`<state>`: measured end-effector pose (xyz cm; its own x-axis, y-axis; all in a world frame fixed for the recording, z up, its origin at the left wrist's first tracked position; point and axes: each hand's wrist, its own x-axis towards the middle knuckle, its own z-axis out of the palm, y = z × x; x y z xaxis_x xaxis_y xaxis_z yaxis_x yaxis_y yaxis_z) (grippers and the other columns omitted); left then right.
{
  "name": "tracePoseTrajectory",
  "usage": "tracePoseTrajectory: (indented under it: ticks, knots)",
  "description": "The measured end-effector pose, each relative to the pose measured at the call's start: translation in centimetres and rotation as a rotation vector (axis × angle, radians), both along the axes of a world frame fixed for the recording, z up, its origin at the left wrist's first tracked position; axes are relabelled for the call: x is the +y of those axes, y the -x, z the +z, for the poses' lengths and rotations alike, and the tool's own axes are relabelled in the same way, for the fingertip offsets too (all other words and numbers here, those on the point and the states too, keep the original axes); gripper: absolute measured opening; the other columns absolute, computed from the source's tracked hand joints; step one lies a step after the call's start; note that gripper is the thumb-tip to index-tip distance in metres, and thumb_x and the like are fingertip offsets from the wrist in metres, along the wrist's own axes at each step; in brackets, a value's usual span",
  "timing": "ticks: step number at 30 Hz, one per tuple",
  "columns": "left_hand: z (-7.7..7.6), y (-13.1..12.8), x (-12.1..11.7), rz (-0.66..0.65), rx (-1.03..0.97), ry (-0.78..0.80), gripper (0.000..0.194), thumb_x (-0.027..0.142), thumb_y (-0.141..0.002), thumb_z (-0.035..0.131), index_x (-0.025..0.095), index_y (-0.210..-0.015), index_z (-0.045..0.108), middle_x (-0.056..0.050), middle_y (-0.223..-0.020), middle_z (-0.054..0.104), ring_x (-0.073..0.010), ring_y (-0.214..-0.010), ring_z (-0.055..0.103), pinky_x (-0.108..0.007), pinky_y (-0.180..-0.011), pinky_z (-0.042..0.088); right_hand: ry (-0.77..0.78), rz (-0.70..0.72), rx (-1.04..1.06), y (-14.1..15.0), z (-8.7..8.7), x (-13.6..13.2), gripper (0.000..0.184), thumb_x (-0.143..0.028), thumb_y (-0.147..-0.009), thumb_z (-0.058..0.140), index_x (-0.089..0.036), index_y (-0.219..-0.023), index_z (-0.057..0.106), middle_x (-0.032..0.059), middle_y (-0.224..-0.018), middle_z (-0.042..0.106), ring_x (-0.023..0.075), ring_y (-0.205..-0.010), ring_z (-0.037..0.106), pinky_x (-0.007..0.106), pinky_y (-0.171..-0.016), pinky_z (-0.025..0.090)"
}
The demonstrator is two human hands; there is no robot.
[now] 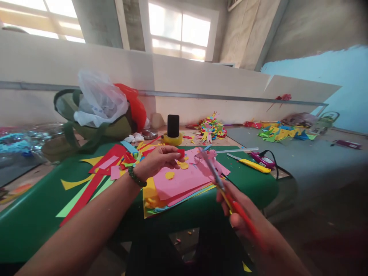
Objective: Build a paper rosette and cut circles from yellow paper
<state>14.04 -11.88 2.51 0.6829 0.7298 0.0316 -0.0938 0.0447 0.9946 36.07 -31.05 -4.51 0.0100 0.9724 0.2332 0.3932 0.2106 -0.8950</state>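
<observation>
My left hand point(159, 160), with a green bracelet at the wrist, pinches a small red piece of paper point(181, 153) above the table. Held in my right hand point(247, 209) is a pair of scissors point(214, 172) with red handles, blurred by motion, its blades pointing up and away from me. The blades are apart from the red piece. Beneath both hands lies a stack of pink paper sheets point(163, 188), with yellow scalloped cutouts point(170, 175) on top. Left of it are red, green and pink paper strips point(83, 201).
A yellow utility knife point(254, 165) and a purple device point(260, 158) lie at the right of the green mat point(258, 188). Behind stand a phone point(173, 125) on a yellow tape roll point(172, 140), a colourful paper pile point(212, 128) and a green bag point(115, 128).
</observation>
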Motion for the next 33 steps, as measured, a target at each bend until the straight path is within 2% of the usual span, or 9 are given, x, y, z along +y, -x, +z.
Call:
tracePoseTrajectory:
  ticks: [3,6,13,33]
  knots:
    - [0.1,-0.1,-0.5,-0.047,0.012,-0.023,0.033,0.036,-0.059,0.087,0.015,-0.073,0.066,-0.004,-0.074,0.074,-0.0096,-0.053,0.063,-0.021,-0.054,0.051,-0.018,0.014,-0.122,2.1,1.5,0.9,0.088,-0.081,-0.074,0.053,-0.021,-0.138,0.049,0.0049,-0.087,0.056,0.0154,-0.062,0.046,0.027,-0.055,0.045]
    - [0.0,-0.1,-0.7,-0.082,0.016,-0.045,0.031,0.037,-0.062,0.085,0.015,-0.072,0.066,-0.004,-0.075,0.074,-0.01,-0.053,0.064,-0.02,-0.052,0.05,-0.035,0.015,-0.151,3.1,2.0,1.5,0.092,-0.082,-0.074,0.052,-0.019,-0.141,0.045,0.0059,-0.089,0.055,0.0158,-0.063,0.045,0.027,-0.055,0.044]
    - [0.1,-0.1,-0.9,-0.111,0.039,-0.052,0.029,0.035,-0.061,0.085,0.015,-0.07,0.067,-0.005,-0.073,0.074,-0.0105,-0.053,0.064,-0.021,-0.053,0.05,0.019,0.116,-0.11,3.3,1.6,1.9,0.086,-0.087,-0.071,0.047,-0.018,-0.122,0.053,-0.0005,-0.077,0.045,0.0114,-0.057,0.029,0.025,-0.047,0.031]
    - [-0.1,-0.1,-0.7,-0.154,0.074,-0.065,0.026,0.035,-0.063,0.083,0.015,-0.072,0.069,-0.006,-0.073,0.074,-0.0122,-0.058,0.066,-0.022,-0.057,0.051,0.014,0.09,-0.085,3.2,1.0,1.9,0.098,-0.091,-0.066,0.043,-0.016,-0.128,0.053,-0.0008,-0.075,0.044,0.0118,-0.059,0.028,0.025,-0.048,0.027]
